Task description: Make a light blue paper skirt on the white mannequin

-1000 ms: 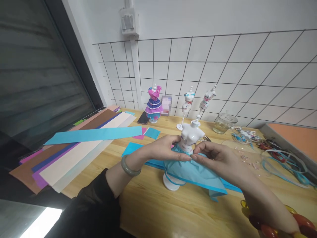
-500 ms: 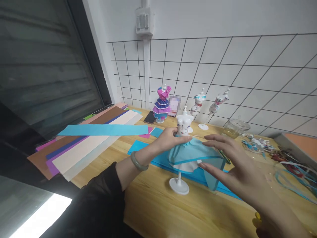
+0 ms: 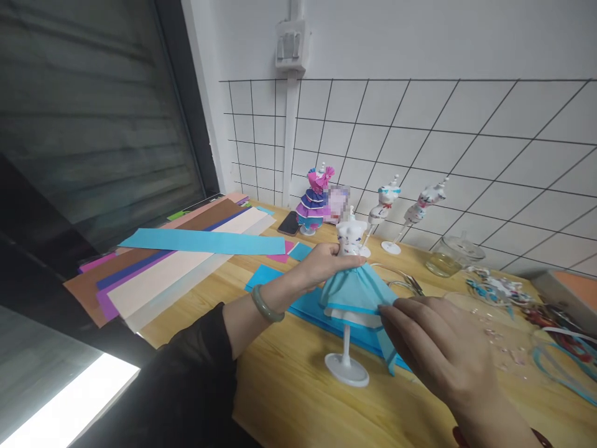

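A small white mannequin stands upright on its round base, wearing a light-blue skirt over a white layer. Around its waist, my left hand grips the mannequin, thumb across the top of the skirt. My right hand pinches the skirt's right edge near the hem, its fingers pressed together. A loose tail of the blue material hangs below the right fingertips. Behind and beneath the skirt lie flat blue sheets on the wooden table.
Coloured paper strips spread over the left side. At the back stand a dressed mannequin, two more mannequins and a phone. A glass jar, scissors, ribbons and a box are on the right.
My right hand has closed from spread fingers onto the skirt's edge, and the skirt now hangs narrower. The view has shifted slightly; my left hand keeps its hold at the waist.
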The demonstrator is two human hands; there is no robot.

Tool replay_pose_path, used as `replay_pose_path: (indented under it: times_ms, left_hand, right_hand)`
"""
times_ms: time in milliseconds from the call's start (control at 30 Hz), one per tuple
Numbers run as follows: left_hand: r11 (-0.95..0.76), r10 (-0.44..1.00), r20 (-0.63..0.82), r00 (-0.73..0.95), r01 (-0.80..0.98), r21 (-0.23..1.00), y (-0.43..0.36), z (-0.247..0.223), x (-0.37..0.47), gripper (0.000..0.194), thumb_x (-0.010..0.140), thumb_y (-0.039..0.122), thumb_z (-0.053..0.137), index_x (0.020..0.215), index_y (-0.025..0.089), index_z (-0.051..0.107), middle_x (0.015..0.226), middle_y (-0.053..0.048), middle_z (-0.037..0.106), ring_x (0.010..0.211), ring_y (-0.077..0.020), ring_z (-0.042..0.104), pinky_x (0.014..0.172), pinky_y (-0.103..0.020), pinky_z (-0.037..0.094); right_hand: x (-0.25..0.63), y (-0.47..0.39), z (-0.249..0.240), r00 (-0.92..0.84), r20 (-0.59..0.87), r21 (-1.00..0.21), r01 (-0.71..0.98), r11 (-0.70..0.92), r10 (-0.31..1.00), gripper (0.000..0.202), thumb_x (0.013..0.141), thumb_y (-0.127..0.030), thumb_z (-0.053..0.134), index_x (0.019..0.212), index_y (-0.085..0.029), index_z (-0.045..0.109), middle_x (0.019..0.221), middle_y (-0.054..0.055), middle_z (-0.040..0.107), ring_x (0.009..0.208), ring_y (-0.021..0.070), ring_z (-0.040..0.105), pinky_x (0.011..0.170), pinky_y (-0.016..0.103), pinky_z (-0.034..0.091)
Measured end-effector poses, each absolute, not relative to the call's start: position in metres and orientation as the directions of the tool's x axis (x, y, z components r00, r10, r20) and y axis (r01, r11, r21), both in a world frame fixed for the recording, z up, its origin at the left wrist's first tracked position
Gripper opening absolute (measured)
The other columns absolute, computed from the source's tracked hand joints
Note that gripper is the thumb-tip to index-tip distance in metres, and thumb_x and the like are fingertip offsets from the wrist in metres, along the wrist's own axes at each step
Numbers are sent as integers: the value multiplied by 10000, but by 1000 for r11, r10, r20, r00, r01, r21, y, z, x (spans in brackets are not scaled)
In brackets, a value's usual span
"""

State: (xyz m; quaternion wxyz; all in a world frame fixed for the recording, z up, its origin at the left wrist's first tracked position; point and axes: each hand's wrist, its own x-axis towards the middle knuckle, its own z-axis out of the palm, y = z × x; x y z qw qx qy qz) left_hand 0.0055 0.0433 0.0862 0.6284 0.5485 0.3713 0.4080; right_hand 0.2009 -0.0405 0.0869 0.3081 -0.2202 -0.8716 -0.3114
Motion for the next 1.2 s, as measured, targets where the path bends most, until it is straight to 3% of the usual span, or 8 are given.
replay_pose_path:
  times_ms: [167,333,500,800,1000,1200]
  left_hand:
    - [-11,910,33,414,-57,998,40,83,9,382,682,455,734,835,115,649,753,-13,579,671,-98,520,611,-234,391]
    - [-121,902,95,422,35,992,37,80,11,382,709,467,705,844,114,650,772,-22,587,702,-113,524,643,-242,397]
    - [-116,905,80,418,60,991,41,79,8,375,708,462,699,840,116,641,776,-23,582,716,-123,526,626,-241,392]
    - [-150,904,101,415,87,985,42,77,9,405,714,484,686,886,120,651,775,-16,570,695,-112,506,642,-245,397]
    - [-156,895,89,437,119,981,40,80,9,404,702,476,701,869,110,664,784,-28,600,713,-128,539,670,-260,414]
    - [-102,893,86,442,12,995,43,83,7,397,705,450,714,891,104,658,827,-33,619,788,-144,565,722,-268,416]
  right_hand:
    - [194,-39,83,-686,679,394,640,659,261,269,861,-73,550,1107,-180,568,887,110,622,755,224,546,633,364,424]
    - [182,-44,84,-721,676,406,539,738,154,208,852,-30,550,1049,-82,594,795,123,625,724,235,534,588,373,421]
    - [174,-48,86,-747,657,411,472,780,106,186,865,-1,513,1018,-59,600,737,111,643,712,229,556,563,366,421]
    - [177,-45,80,-730,660,417,553,721,178,222,879,-26,491,1071,-82,590,813,128,640,725,226,533,587,370,434]
    - [177,-47,82,-739,655,364,496,788,162,211,888,-27,439,1005,-88,604,786,123,629,694,215,516,568,359,416]
    - [175,-48,78,-743,650,327,464,823,161,226,865,-34,484,1032,-112,614,806,108,649,705,212,549,582,360,417]
